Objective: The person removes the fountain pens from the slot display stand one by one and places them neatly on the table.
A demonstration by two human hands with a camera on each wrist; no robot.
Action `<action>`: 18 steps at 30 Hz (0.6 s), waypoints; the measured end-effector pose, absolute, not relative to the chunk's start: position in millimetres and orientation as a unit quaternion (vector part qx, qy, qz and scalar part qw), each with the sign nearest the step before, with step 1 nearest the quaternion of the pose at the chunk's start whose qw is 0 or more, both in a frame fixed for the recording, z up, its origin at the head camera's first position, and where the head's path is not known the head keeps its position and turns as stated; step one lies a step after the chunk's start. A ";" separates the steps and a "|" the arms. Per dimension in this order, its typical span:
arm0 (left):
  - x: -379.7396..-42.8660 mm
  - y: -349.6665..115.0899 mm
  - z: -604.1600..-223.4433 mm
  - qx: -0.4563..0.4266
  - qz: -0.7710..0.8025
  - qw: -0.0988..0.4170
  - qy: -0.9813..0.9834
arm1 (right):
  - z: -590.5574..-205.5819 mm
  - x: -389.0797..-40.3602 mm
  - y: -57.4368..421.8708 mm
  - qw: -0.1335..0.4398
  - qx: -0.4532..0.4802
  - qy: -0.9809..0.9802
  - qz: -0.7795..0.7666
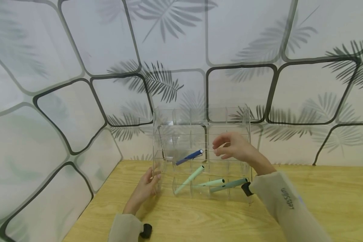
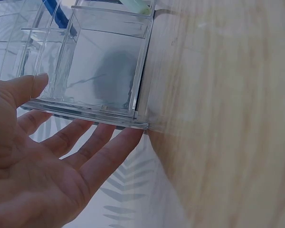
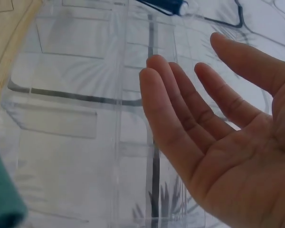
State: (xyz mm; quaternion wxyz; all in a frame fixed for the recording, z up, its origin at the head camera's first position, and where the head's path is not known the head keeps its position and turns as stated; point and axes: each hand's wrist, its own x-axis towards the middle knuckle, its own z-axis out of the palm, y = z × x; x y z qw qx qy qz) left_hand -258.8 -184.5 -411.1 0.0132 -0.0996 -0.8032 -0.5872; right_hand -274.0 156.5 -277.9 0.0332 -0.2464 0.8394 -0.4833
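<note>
A clear acrylic rack (image 1: 199,127) with several tiers of small compartments stands against the patterned wall. My left hand (image 1: 146,184) holds its left side, the thumb at the front and the fingers (image 2: 80,135) along the outer side panel. My right hand (image 1: 234,147) hovers in front of the rack's upper right part, fingers loosely bent and nothing in them. A blue pen (image 1: 189,157) with a clip lies slanted in a middle tier, left of the right hand. Lower down lean a pale green pen (image 1: 189,180), another light green pen (image 1: 213,183) and a teal pen (image 1: 230,185).
The rack stands on a wood-grain table (image 1: 199,222). Close behind it hangs a white wall covering (image 1: 175,43) with dark outlines and leaf prints, which also runs along the left side. A dark strap piece (image 1: 246,189) sits at the right cuff.
</note>
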 end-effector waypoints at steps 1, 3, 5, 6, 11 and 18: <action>-258.6 -184.8 -411.1 -0.100 -0.585 0.012 -0.804 | -278.4 -274.4 154.5 0.037 -0.252 0.838 -0.482; -258.6 -185.3 -411.3 -0.101 -0.583 0.010 -0.806 | -279.1 -274.7 150.4 0.042 -0.261 0.837 -0.479; -258.5 -185.6 -411.6 -0.102 -0.582 0.009 -0.807 | -279.4 -274.6 147.1 0.047 -0.271 0.836 -0.475; -258.3 -185.7 -411.5 -0.103 -0.582 0.007 -0.806 | -279.9 -274.8 145.6 0.048 -0.272 0.835 -0.476; -257.3 -185.9 -410.4 -0.106 -0.582 0.006 -0.806 | -281.0 -274.9 139.7 0.043 -0.281 0.834 -0.474; -258.2 -186.1 -411.0 -0.104 -0.583 0.008 -0.806 | -280.3 -274.5 128.9 0.033 -0.289 0.849 -0.442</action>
